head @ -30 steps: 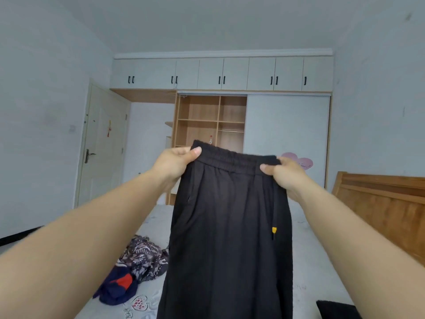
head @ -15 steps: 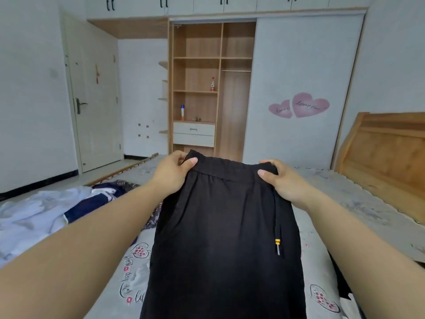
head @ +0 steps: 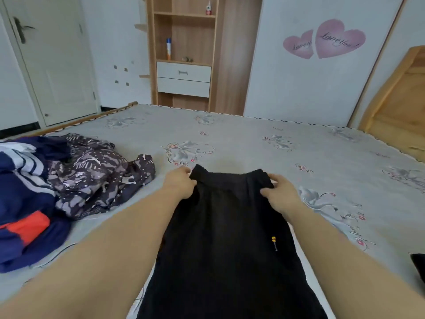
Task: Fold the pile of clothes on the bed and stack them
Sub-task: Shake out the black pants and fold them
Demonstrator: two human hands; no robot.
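Observation:
Black trousers (head: 227,245) with an elastic waistband stretch from the bottom edge up to the middle of the grey patterned bed (head: 264,143). My left hand (head: 179,183) pinches the waistband's left corner. My right hand (head: 279,194) pinches its right corner, low over the sheet. A yellow-tipped drawcord hangs on the trousers' right side. At the left lies the pile of clothes: a purple patterned garment (head: 96,173) and a navy jacket (head: 23,203) with white stripes and an orange patch.
A wooden headboard (head: 395,111) stands at the right. Beyond the bed's far edge are an open wardrobe shelf unit (head: 184,54) with drawers and a white door (head: 50,61) at the left. A dark item (head: 418,263) shows at the right edge.
Both hands have lowered the trousers from held up in the air down toward the bed. The view has tilted down, and the clothes pile is now in full sight.

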